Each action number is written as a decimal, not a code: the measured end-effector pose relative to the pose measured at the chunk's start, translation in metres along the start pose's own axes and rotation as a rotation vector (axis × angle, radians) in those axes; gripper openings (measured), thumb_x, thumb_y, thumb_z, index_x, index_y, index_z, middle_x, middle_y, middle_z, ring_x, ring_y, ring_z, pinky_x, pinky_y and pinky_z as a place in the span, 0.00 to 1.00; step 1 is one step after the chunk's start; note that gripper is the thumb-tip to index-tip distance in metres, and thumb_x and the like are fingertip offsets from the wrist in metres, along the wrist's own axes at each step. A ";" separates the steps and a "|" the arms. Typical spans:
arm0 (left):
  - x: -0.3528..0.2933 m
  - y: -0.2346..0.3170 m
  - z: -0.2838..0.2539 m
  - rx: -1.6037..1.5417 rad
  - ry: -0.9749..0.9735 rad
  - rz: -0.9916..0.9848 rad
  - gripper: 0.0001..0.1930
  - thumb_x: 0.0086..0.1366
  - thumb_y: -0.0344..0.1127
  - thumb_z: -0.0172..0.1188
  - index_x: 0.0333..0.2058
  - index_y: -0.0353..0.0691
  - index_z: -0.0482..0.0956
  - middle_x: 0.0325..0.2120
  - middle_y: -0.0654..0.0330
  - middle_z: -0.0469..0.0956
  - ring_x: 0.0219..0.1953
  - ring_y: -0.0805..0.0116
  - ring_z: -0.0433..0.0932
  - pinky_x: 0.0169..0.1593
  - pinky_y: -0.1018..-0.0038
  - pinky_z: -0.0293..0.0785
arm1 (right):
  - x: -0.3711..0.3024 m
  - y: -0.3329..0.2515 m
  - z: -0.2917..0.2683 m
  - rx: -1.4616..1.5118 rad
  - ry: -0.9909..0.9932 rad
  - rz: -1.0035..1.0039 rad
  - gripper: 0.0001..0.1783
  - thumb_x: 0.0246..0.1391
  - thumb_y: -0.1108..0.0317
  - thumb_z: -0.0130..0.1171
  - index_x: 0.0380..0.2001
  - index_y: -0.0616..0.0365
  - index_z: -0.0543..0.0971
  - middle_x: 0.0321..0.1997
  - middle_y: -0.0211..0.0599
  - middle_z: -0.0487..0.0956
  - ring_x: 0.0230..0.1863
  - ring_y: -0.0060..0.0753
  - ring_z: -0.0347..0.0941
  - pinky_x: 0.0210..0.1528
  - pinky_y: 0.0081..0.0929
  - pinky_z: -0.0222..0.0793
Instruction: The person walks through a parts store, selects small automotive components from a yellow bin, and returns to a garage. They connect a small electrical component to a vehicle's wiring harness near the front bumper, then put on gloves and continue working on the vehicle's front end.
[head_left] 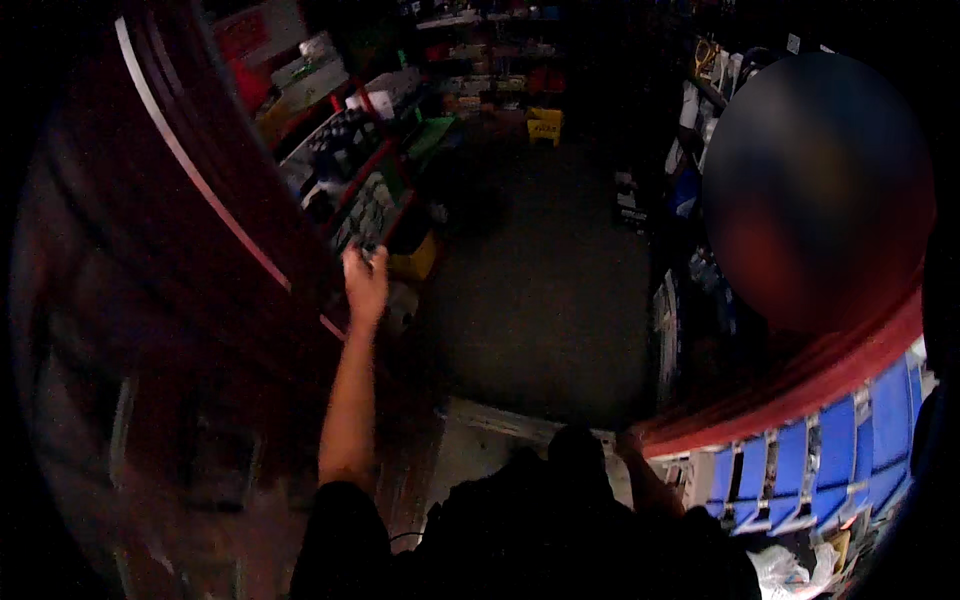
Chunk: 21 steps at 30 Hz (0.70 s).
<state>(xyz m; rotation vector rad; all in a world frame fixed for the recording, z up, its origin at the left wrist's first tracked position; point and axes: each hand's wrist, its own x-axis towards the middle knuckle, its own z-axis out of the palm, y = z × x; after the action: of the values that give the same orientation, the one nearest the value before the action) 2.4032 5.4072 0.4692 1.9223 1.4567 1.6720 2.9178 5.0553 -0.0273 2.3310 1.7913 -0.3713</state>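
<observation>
My left hand (367, 288) reaches forward at the end of a stretched arm, close to the dark red door frame (225, 215). Its thumb and fingers stand apart; a small dark grey patch shows between them, and I cannot make out whether it lies behind the hand. Low on the right, my right hand (630, 442) is at the end of a red panel edge (780, 400). Shadow hides its fingers, so whether it grips the edge does not show.
Ahead runs a dim floor (540, 290) beyond a pale threshold (500, 415). Stocked shelves (350, 150) line the left, with a yellow bin (413, 258) low down. A yellow container (544, 126) stands far back. Blue panels (840, 450) and a white plastic bag (795, 572) are at right.
</observation>
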 end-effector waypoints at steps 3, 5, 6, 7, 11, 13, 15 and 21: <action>0.119 -0.064 -0.023 0.379 0.131 -0.023 0.25 0.63 0.48 0.56 0.44 0.27 0.71 0.37 0.40 0.71 0.43 0.41 0.68 0.48 0.58 0.64 | -0.046 0.005 -0.036 0.607 -0.530 0.483 0.16 0.55 0.59 0.51 0.43 0.57 0.75 0.40 0.47 0.78 0.40 0.45 0.76 0.38 0.39 0.73; 0.187 -0.138 -0.054 0.704 0.337 0.086 0.26 0.62 0.51 0.56 0.42 0.28 0.73 0.32 0.41 0.72 0.39 0.40 0.70 0.45 0.57 0.66 | -0.029 -0.011 -0.046 0.763 -0.589 0.570 0.16 0.56 0.59 0.50 0.42 0.58 0.75 0.37 0.47 0.78 0.37 0.44 0.76 0.37 0.39 0.73; 0.203 -0.152 -0.051 0.707 0.391 0.060 0.26 0.62 0.51 0.56 0.44 0.28 0.73 0.32 0.41 0.73 0.38 0.41 0.71 0.43 0.56 0.67 | -0.019 -0.013 -0.051 0.807 -0.618 0.606 0.16 0.56 0.58 0.50 0.41 0.58 0.75 0.36 0.48 0.78 0.36 0.44 0.76 0.36 0.40 0.73; 0.219 -0.164 -0.051 0.709 0.448 0.033 0.27 0.63 0.52 0.55 0.45 0.29 0.73 0.31 0.41 0.74 0.36 0.43 0.73 0.40 0.56 0.68 | 0.000 -0.018 -0.056 0.836 -0.644 0.619 0.16 0.56 0.58 0.49 0.40 0.59 0.75 0.35 0.48 0.78 0.35 0.44 0.76 0.35 0.40 0.73; 0.205 -0.170 -0.051 0.557 0.587 -0.131 0.29 0.65 0.51 0.52 0.51 0.28 0.69 0.36 0.41 0.77 0.34 0.48 0.78 0.33 0.57 0.72 | 0.104 -0.030 -0.071 0.840 -0.728 0.597 0.17 0.57 0.57 0.48 0.38 0.61 0.75 0.31 0.49 0.78 0.31 0.44 0.77 0.32 0.41 0.73; 0.226 -0.137 -0.030 0.500 0.852 -0.139 0.30 0.67 0.50 0.50 0.53 0.25 0.66 0.38 0.40 0.76 0.35 0.49 0.78 0.34 0.59 0.73 | 0.182 -0.045 -0.097 0.828 -0.729 0.544 0.18 0.58 0.57 0.47 0.37 0.62 0.75 0.29 0.49 0.79 0.29 0.44 0.77 0.30 0.41 0.73; 0.223 -0.114 -0.009 0.354 1.051 -0.450 0.30 0.67 0.50 0.49 0.52 0.22 0.64 0.38 0.40 0.76 0.37 0.48 0.77 0.39 0.61 0.72 | 0.287 -0.036 -0.123 0.755 -0.668 0.445 0.18 0.58 0.56 0.46 0.36 0.63 0.75 0.27 0.49 0.79 0.27 0.43 0.77 0.29 0.42 0.73; 0.199 -0.150 -0.003 0.494 0.959 -0.636 0.28 0.66 0.51 0.51 0.41 0.23 0.71 0.36 0.44 0.76 0.35 0.54 0.74 0.42 0.64 0.70 | 0.623 -0.092 -0.317 0.491 -0.165 -0.009 0.19 0.59 0.56 0.46 0.35 0.63 0.75 0.25 0.48 0.79 0.24 0.41 0.77 0.26 0.40 0.73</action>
<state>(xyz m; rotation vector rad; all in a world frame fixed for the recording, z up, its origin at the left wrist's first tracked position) 2.2959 5.6314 0.4929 0.5122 2.6274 2.0670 3.0092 5.7448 0.0867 2.4959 1.7846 -1.0794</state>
